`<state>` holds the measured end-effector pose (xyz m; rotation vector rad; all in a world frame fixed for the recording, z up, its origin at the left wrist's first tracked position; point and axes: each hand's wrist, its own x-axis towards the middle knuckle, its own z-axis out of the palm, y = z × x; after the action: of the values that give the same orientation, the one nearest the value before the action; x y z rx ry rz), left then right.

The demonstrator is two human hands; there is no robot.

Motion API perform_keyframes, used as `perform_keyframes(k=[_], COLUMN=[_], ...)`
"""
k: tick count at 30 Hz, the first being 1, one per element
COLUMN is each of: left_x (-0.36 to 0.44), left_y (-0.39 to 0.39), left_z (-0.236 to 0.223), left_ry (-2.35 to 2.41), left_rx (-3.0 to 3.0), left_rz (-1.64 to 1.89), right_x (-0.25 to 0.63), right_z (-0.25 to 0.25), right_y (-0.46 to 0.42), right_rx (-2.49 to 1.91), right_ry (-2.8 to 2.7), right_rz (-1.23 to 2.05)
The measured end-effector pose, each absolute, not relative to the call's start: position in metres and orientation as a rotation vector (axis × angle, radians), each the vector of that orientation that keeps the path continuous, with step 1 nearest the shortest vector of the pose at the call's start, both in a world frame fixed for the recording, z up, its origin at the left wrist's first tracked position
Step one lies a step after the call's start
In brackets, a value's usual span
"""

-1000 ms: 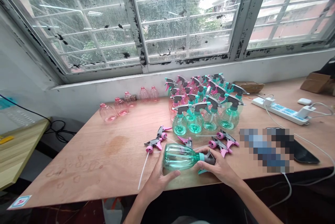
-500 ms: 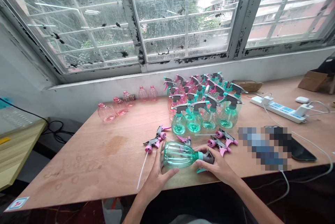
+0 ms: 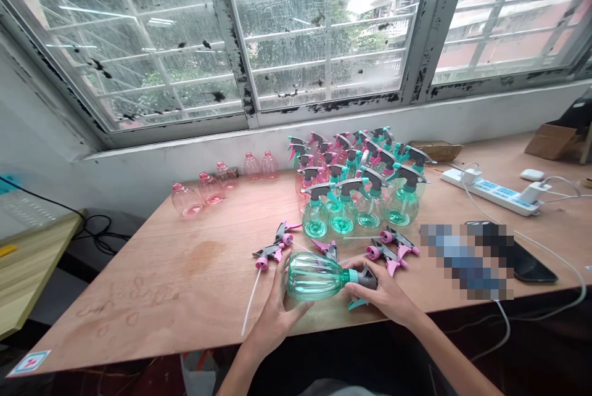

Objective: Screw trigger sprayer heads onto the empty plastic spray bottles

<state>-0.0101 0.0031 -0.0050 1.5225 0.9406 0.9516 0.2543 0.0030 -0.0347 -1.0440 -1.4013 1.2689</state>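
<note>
Both my hands hold a clear teal-tinted plastic spray bottle [image 3: 314,277] lying on its side above the table's front part. My left hand [image 3: 272,316] wraps the rounded base end. My right hand [image 3: 383,293] grips the neck, beside the grey trigger sprayer head [image 3: 365,277] with its teal collar. Loose grey-and-pink sprayer heads [image 3: 272,251] with a white dip tube lie just beyond my left hand, and others [image 3: 392,247] lie beyond my right. Behind them stands a dense group of assembled spray bottles [image 3: 356,198]. Several pink-tinted bottles without heads [image 3: 187,200] stand to the left.
The plywood table [image 3: 139,297] ends at a front edge just past my hands. At the right lie a white power strip [image 3: 485,189] with cables, a phone [image 3: 531,263] and a pixelated object [image 3: 467,260]. A cardboard box [image 3: 550,142] sits in the far corner, below the window [image 3: 324,32].
The bottle stays in both hands and levels out slightly. The whole view drifts a little as my head moves.
</note>
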Motion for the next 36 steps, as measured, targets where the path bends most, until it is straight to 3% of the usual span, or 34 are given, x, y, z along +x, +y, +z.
perform_keyframes(k=[36], left_x=[-0.013], left_y=[0.004], left_z=[-0.011], left_ry=[0.965], left_rx=[1.566], left_rz=[0.884], right_x=[0.256], right_z=[-0.034], right_y=[0.003], right_rx=[-0.979], right_ry=[-1.354], right_rz=[1.406])
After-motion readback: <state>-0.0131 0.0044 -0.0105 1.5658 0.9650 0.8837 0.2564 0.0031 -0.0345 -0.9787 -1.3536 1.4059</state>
